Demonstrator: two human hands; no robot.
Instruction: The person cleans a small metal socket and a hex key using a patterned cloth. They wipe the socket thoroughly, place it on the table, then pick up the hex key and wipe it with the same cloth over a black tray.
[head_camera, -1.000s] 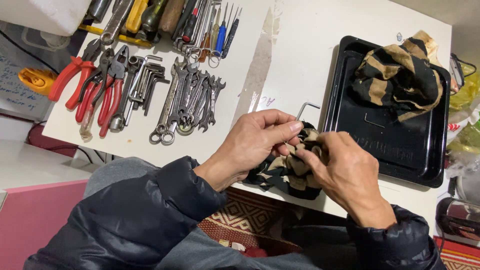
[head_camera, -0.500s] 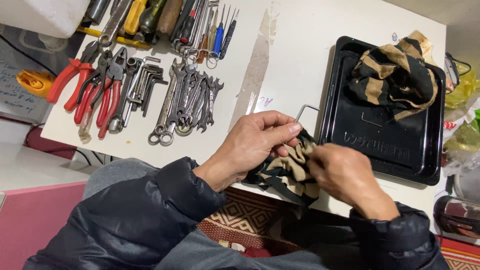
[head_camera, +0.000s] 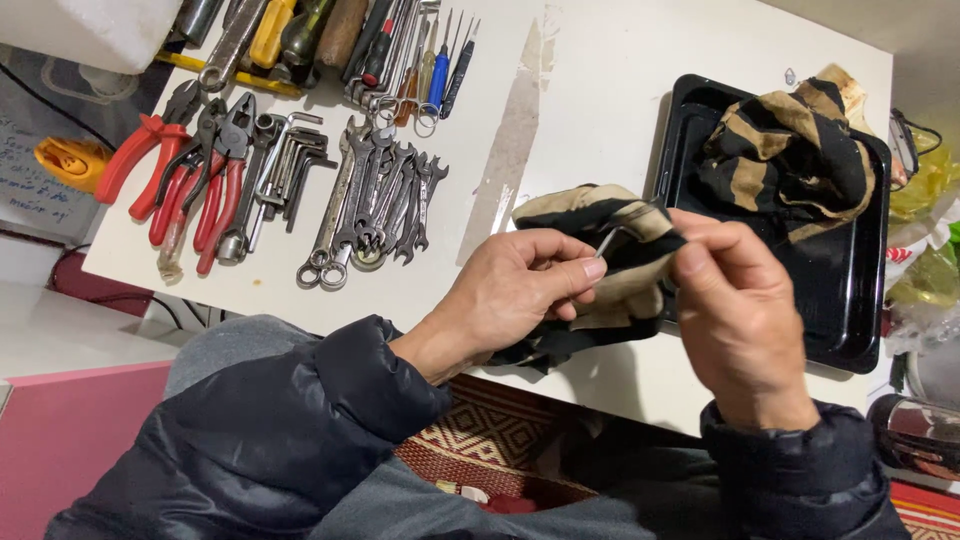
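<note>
Black tray (head_camera: 860, 330) is filled with a striped cloth (head_camera: 790, 160), while a hex key (head_camera: 612, 240) and rag (head_camera: 610, 290) are pinched by left hand (head_camera: 520, 290) and right hand (head_camera: 740, 320) fingers.

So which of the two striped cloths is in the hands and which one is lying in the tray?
The striped cloth near the table edge is in both hands; the other cloth lies bunched in the black tray.

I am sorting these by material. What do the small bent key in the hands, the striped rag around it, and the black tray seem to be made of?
The bent key looks like bare steel: thin, grey, with a dull shine. The striped rag is soft woven or knitted cloth, since it folds and drapes; the fibre is unclear. The black tray seems to be metal with a dark glossy coating, judging by its reflections and rolled rim.
</note>
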